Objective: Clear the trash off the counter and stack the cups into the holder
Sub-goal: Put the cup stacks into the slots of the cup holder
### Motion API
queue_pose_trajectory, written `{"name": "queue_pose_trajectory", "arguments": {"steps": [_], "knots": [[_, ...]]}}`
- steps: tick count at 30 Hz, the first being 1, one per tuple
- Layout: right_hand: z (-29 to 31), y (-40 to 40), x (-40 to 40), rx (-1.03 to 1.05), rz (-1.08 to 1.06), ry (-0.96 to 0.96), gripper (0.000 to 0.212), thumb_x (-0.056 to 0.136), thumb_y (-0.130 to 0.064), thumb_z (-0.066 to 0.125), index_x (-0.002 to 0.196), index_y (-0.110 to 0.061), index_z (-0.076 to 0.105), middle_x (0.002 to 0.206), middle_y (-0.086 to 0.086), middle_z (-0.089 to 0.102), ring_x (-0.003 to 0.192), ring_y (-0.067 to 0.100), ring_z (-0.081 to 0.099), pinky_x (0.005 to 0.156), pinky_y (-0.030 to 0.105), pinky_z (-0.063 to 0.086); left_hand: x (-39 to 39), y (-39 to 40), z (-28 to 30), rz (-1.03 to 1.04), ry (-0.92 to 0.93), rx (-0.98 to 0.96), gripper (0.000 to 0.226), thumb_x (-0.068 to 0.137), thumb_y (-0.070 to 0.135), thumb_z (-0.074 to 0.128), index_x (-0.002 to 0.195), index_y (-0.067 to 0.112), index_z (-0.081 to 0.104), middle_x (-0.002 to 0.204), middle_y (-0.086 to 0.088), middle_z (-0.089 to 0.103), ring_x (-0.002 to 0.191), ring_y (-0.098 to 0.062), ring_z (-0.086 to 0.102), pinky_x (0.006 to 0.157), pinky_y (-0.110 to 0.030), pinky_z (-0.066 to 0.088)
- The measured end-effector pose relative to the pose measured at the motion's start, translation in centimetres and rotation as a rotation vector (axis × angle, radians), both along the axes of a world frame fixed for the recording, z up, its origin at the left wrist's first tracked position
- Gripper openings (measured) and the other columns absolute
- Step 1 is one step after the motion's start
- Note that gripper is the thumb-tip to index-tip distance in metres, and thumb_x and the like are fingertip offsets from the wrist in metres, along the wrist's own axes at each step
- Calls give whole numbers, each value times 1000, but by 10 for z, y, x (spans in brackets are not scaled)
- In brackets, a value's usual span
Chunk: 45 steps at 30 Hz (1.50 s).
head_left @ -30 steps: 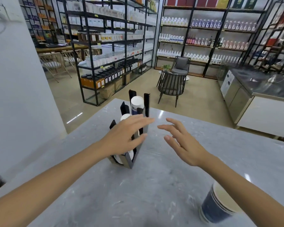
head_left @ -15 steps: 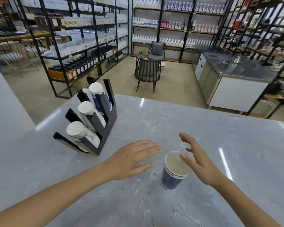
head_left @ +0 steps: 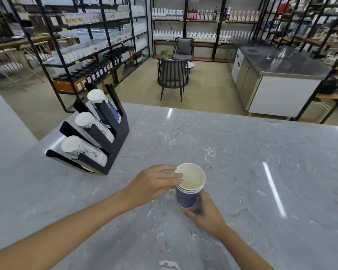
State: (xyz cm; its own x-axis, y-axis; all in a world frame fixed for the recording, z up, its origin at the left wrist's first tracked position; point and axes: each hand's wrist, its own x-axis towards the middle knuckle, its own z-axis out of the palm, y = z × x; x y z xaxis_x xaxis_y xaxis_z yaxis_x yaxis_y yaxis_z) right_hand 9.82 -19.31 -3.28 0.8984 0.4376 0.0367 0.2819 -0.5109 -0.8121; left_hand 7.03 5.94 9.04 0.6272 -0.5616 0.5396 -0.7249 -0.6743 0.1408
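A short stack of dark blue paper cups (head_left: 187, 197) stands upright on the grey marble counter (head_left: 242, 162), its white inside facing up. My right hand (head_left: 205, 213) wraps the base of the stack from the near side. My left hand (head_left: 154, 184) pinches the rim of the top cup with thumb and fingers. To the left stands a black tiered cup holder (head_left: 115, 141) with three slanted slots, each holding a stack of cups lying bottom-up: two white patterned stacks (head_left: 84, 151) in front and a blue stack (head_left: 105, 108) at the back.
The counter's far edge drops to a tiled floor with a black chair (head_left: 172, 76), metal shelving full of bottles (head_left: 86, 45) and a steel service counter (head_left: 281, 75) at the right. A white wall (head_left: 4, 123) borders the counter on the left.
My view swung from the holder to the blue cup stack. Both hands, open a moment ago, have closed on the stack: the right around its base, the left on the top rim.
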Motion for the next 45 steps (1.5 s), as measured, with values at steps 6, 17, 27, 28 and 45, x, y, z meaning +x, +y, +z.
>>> {"name": "queue_pose_trajectory", "arguments": {"steps": [6, 17, 27, 28, 45], "knots": [[-2, 12, -4, 179, -49, -6, 75, 73, -42, 87, 130, -56, 40, 127, -32, 62, 115, -4, 65, 93, 20, 55, -6, 0, -2, 41, 31, -113, 24, 93, 12, 72, 117, 16, 77, 127, 6, 72, 124, -25, 62, 101, -30, 53], [60, 38, 0, 451, -28, -138, 76, 89, -47, 73, 154, -42, 35, 142, -29, 56, 126, 2, 62, 95, 10, 50, 1, 35, 34, 393, -2, -523, 41, 90, 14, 72, 131, 14, 67, 130, 1, 68, 120, -9, 64, 105, -34, 51], [142, 67, 18, 593, -124, -446, 60, 90, -44, 69, 143, -38, 42, 142, -16, 51, 133, 13, 56, 91, 31, 62, 1, 44, 46, 530, 211, -960, 48, 99, 19, 63, 145, 29, 53, 134, 5, 67, 117, -11, 66, 101, -33, 55], [150, 69, 22, 590, -106, -508, 60, 91, -42, 68, 144, -33, 42, 142, -7, 51, 134, 19, 55, 89, 38, 64, 2, 45, 49, 527, 222, -991, 48, 99, 20, 62, 145, 30, 53, 135, 3, 66, 118, -14, 66, 101, -36, 56], [274, 166, 88, 539, 170, -745, 66, 96, -39, 63, 155, -36, 32, 140, -19, 47, 130, 15, 54, 91, 39, 61, 24, 124, 134, 678, 228, -855, 35, 105, 39, 46, 138, 43, 57, 110, 45, 64, 111, 20, 56, 92, -13, 47]]}}
